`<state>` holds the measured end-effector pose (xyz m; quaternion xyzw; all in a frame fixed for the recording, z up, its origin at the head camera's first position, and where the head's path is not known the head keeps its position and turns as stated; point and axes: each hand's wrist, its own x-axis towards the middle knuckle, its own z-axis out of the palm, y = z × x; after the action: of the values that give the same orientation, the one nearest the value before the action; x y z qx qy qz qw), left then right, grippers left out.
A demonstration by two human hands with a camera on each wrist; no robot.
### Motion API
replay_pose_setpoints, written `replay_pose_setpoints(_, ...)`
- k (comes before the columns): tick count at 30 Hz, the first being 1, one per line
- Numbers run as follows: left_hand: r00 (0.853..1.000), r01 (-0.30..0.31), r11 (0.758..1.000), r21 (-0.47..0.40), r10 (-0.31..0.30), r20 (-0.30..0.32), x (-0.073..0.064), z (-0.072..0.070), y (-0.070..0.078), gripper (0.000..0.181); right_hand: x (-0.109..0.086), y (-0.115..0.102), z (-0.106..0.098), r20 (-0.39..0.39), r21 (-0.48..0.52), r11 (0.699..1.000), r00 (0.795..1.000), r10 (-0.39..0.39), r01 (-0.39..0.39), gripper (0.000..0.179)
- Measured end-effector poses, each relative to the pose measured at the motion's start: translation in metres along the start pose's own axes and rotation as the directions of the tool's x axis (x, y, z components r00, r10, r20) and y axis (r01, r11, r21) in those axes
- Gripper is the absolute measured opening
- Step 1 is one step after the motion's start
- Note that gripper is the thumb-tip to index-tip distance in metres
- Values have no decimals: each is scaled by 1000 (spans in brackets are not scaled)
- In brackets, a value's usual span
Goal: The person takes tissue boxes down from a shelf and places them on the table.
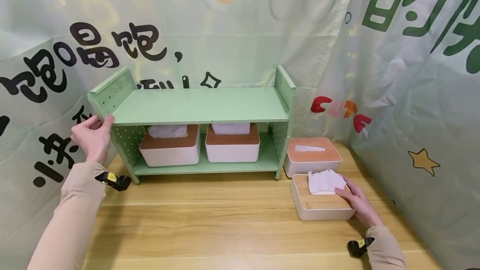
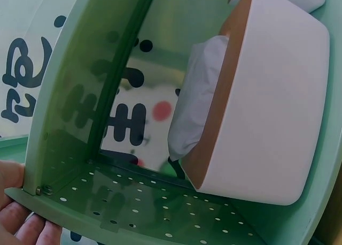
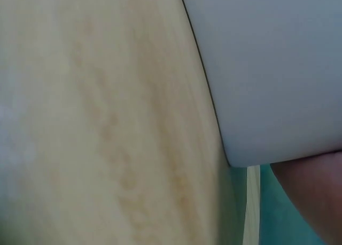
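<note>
My left hand (image 1: 91,138) grips the left side of a green two-tier shelf (image 1: 202,105), thumb and fingers on either side of the panel's front edge. In the left wrist view, its fingers (image 2: 37,229) curl under a perforated side panel (image 2: 155,202). At the right, my right hand (image 1: 358,201) holds the near tissue box (image 1: 326,214) at its right end, thumb on the wooden lid beside the raised tissue (image 1: 325,181). That box sits on the table; its white wall (image 3: 272,74) fills the right wrist view's upper right.
On the shelf's lower tier are a left tissue box (image 1: 170,155) and a right tissue box (image 1: 232,153), both brown-lidded. Another tissue box (image 1: 315,168) stands right of the shelf, behind the held one. Printed cloth (image 1: 405,116) hangs around the wooden table (image 1: 210,216).
</note>
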<state>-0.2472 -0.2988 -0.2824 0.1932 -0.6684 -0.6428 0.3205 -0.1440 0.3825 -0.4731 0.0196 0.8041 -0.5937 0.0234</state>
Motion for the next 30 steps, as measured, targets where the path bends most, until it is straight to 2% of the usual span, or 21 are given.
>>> replay_pose_setpoints(5,1000,-3,1000,7,3,-4,-1,0,1,43,0,0,0,-2,1,1000,1000,5,-5,79)
replay_pose_setpoints(16,999,34,999,13,-33,-2,0,0,2,45,-1,-1,1,-6,0,1000,1000,4,-4,77)
replay_pose_setpoints(25,1000,8,999,38,-8,1,-1,-1,-1,42,-2,0,0,-2,-15,1000,1000,-3,3,76)
replay_pose_setpoints(30,1000,19,999,27,-19,-1,-1,0,0,42,-1,0,-1,15,-14,1000,1000,12,-12,78)
